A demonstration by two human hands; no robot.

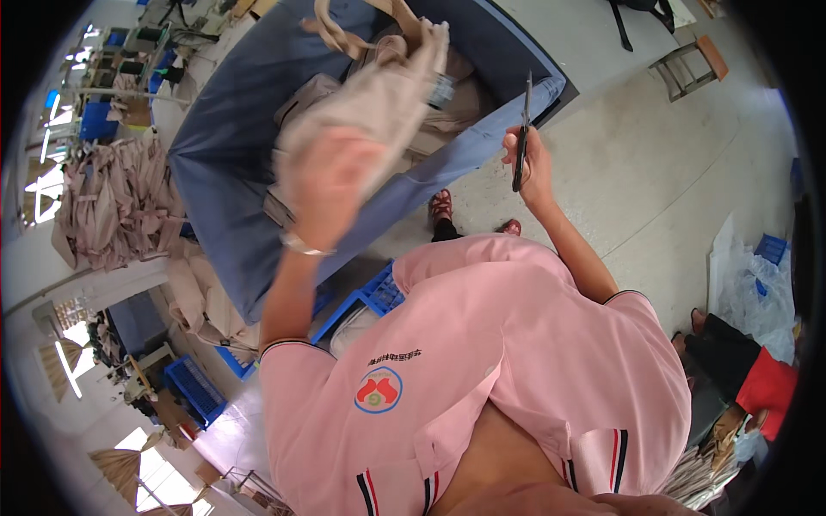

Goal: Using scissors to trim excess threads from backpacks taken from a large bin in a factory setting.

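My left hand (331,176), smeared by motion, is closed on the near end of a beige cloth bag (391,95), which hangs tilted over a large blue fabric-lined bin (219,103). A wide strap (331,26) loops up from the bag's far end. My right hand (535,168) grips a pair of scissors (521,146) by the black handles, the blades pointing away from me, beside the bin's right corner. Beneath the lifted bag, more beige cloth pieces (469,112) lie in the bin, partly hidden.
Blue plastic crates (379,292) stand on the floor close by my left side. Beige cloth bundles (120,202) are piled at the left. A wooden stool (697,64) is at the far right. Someone in red (766,387) sits at the right near clear plastic bags (757,284).
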